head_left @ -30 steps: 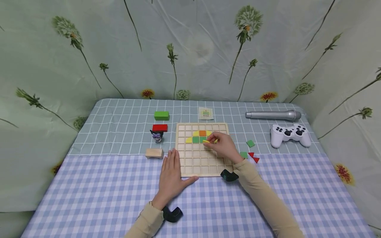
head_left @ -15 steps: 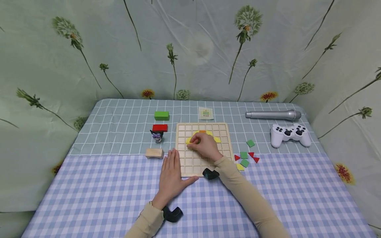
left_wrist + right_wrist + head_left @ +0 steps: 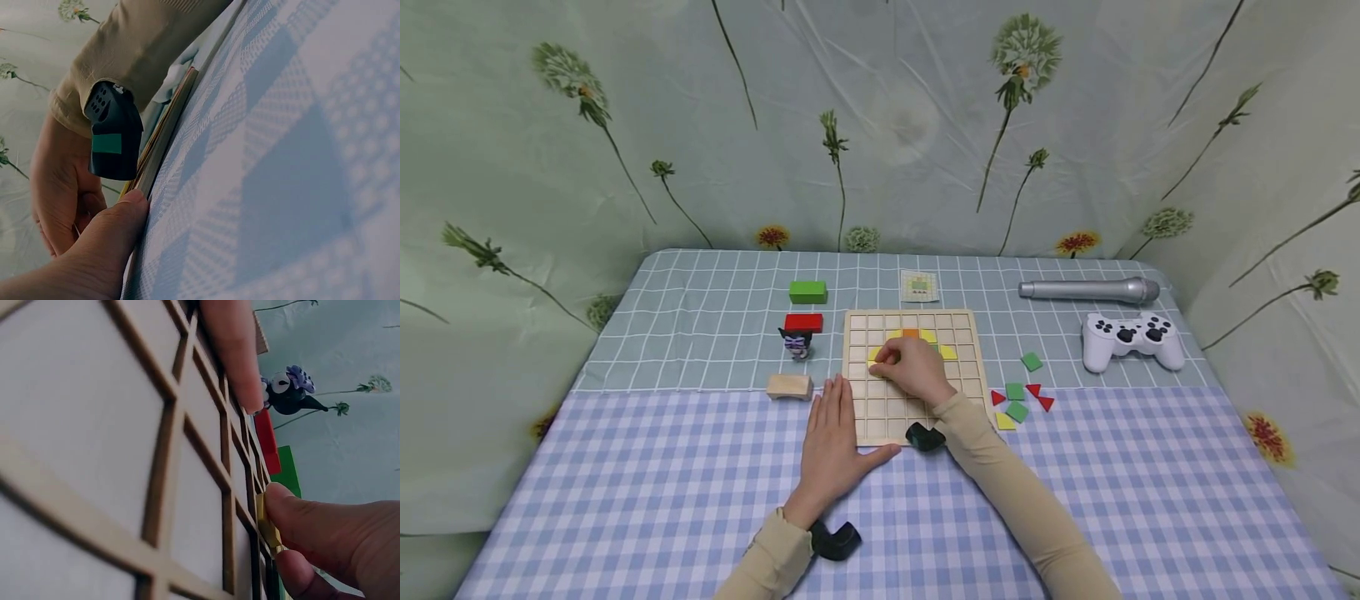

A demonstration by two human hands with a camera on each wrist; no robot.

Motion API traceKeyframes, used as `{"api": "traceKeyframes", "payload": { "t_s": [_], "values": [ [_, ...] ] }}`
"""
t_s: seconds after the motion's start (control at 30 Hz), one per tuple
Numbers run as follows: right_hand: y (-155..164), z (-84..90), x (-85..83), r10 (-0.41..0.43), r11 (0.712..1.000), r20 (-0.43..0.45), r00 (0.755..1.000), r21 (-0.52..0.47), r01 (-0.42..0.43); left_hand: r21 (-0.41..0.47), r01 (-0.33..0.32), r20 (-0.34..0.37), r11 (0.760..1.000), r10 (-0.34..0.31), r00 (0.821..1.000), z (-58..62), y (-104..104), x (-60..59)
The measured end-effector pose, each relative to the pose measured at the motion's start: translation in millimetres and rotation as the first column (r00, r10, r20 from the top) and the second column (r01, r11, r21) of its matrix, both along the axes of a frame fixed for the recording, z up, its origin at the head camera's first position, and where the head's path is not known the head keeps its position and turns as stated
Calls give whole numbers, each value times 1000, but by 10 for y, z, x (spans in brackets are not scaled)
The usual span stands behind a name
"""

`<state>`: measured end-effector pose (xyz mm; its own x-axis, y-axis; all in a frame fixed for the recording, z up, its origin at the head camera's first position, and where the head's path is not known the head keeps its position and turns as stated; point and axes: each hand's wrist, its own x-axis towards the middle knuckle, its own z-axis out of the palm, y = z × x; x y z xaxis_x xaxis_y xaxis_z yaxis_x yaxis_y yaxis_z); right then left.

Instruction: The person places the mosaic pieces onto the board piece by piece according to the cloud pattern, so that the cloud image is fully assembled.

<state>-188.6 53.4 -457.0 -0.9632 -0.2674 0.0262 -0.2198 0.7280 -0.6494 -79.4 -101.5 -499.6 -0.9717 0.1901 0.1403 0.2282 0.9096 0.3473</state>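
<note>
edgewise, yellow tile (image 3: pixel 267 528) between fingers (image 3: pixel 294 509)

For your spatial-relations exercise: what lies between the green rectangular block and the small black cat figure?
The red rectangular block lies between the green rectangular block and the small black cat figure, shown in the head view.

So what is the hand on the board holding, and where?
The right hand pinches a small yellow tile by its edges, fingertips over the wooden grid board.

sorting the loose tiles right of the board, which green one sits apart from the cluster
The far green tile, lying alone on the grey grid cloth. The other two green tiles sit nearer, packed among the red triangles.
</note>
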Motion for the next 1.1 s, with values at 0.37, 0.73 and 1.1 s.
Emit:
{"api": "traceKeyframes", "payload": {
  "t_s": [0.37, 0.73, 1.1],
  "values": [
    [118, 52, 42, 24, 999, -23, 999, 37, -23, 8, 4, 8, 1000, -4, 1000, -12, 34, -3],
    [795, 195, 86, -91, 996, -44, 995, -16, 91, 9, -21, 49, 1000, 20, 999, 1, 30, -9],
    [1615, 143, 206, -299, 945, -110, 948, 107, 310, 30, -22, 49, 999, 20, 999, -8, 29, -12]
  ]
}}
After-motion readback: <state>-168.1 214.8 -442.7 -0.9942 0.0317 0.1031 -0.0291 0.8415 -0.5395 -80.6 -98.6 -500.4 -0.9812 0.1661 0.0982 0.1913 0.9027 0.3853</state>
